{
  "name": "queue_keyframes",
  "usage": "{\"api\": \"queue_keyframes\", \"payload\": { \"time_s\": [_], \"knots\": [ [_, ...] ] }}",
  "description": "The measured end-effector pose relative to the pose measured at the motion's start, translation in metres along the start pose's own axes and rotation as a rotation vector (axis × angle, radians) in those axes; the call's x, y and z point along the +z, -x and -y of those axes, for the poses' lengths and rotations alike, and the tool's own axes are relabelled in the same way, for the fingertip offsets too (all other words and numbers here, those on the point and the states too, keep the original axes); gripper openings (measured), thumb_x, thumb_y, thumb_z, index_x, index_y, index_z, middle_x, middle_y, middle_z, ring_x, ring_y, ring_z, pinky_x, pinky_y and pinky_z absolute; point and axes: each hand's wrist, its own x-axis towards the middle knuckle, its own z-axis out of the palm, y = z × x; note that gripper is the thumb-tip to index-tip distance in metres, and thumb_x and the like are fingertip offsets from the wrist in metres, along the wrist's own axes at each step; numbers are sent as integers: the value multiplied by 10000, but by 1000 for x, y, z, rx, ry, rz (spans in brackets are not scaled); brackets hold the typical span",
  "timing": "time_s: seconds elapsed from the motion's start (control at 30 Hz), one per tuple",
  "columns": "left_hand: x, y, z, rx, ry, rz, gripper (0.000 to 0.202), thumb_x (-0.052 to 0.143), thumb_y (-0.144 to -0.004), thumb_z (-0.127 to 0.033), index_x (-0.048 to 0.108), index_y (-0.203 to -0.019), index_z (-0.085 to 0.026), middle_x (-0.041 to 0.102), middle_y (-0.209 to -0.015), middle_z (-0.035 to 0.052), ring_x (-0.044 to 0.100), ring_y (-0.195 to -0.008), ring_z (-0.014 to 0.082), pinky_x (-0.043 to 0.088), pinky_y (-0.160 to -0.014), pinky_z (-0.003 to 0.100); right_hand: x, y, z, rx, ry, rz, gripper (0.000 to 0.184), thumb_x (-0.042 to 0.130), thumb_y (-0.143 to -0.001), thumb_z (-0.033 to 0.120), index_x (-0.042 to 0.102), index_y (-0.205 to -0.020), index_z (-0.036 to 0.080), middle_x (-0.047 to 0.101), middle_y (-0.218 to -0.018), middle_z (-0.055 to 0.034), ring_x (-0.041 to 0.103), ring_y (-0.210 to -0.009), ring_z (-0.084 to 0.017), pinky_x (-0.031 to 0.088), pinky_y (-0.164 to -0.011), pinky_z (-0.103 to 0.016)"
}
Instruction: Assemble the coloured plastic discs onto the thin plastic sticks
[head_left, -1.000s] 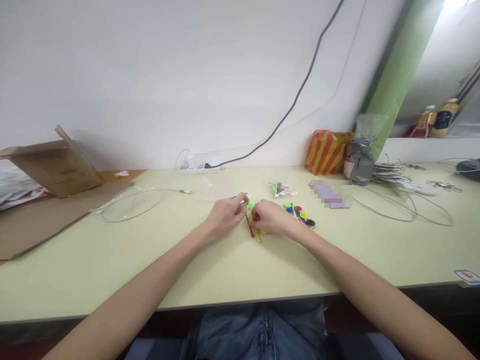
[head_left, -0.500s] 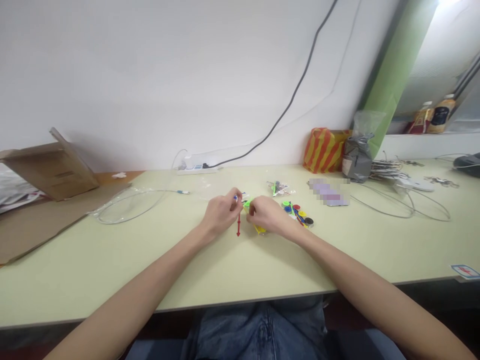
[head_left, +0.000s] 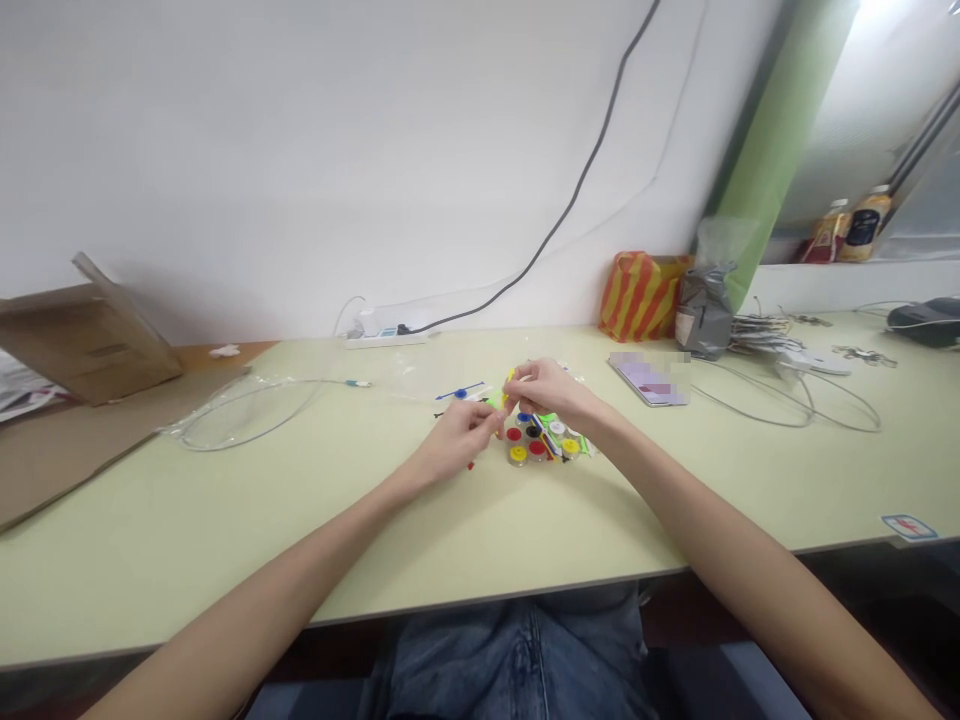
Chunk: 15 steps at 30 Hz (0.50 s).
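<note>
My left hand (head_left: 457, 440) and my right hand (head_left: 551, 390) meet above the table, fingertips almost touching. Between them is a small yellow-green plastic piece (head_left: 501, 398); the right fingers pinch its yellow end, and the left fingers hold its green end. Just below my right hand lie several round discs with red, blue, black and yellow centres (head_left: 531, 442). A thin blue arrow-tipped stick (head_left: 459, 394) lies beyond my left hand. A small red tip (head_left: 471, 465) shows under that hand, with the rest hidden.
A cable loop (head_left: 247, 412) lies on the left, beside cardboard (head_left: 90, 345). A power strip (head_left: 385, 339) sits at the wall. On the right are a striped bag (head_left: 641, 297), a grey bag (head_left: 703, 312), a pixelated flat object (head_left: 649, 380) and looped wires (head_left: 802, 405).
The coloured discs now lie closer to my hands, just below the right one. My right hand has risen toward the back of the table. The red stick no longer hangs below my left hand.
</note>
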Motion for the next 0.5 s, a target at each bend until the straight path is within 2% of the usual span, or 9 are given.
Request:
{"api": "queue_keyframes", "payload": {
  "time_s": [0.07,0.17,0.27,0.37,0.5],
  "knots": [
    [-5,-3,2,-45,116,29,461,538,-910,-589,514,-704,-178,296,-509,-75,256,-449,71,296,-425,198,-7,1,2,0,34,19,116,641,-724,254,618,-698,143,708,-699,-63,397,-479,-56,231,-415,-205],
    [-16,-6,7,-145,213,85,468,552,-913,-571,441,-667,-189,266,-459,-90,172,-431,54,199,-412,189,-21,4,6,23,168,117,197,667,-757,323,619,-679,149,646,-644,-17,349,-469,-49,221,-428,-217],
    [-23,-6,11,-268,170,120,470,600,-888,-558,457,-642,-184,306,-418,-79,182,-405,48,161,-410,203,-35,5,8,89,346,330,285,710,-756,388,590,-643,155,543,-564,25,323,-473,-54,214,-452,-232],
    [-24,-3,9,-277,137,202,496,628,-864,-566,471,-600,-178,324,-398,-69,223,-392,51,217,-416,213,-44,6,9,135,462,553,378,698,-790,463,545,-620,163,475,-539,44,314,-490,-62,216,-478,-244],
    [-17,1,0,-316,104,289,508,643,-830,-598,486,-591,-178,344,-418,-59,243,-381,58,178,-398,219,-50,7,9,184,599,661,406,667,-830,511,566,-645,163,419,-513,60,303,-488,-70,218,-488,-254]
  ]
}}
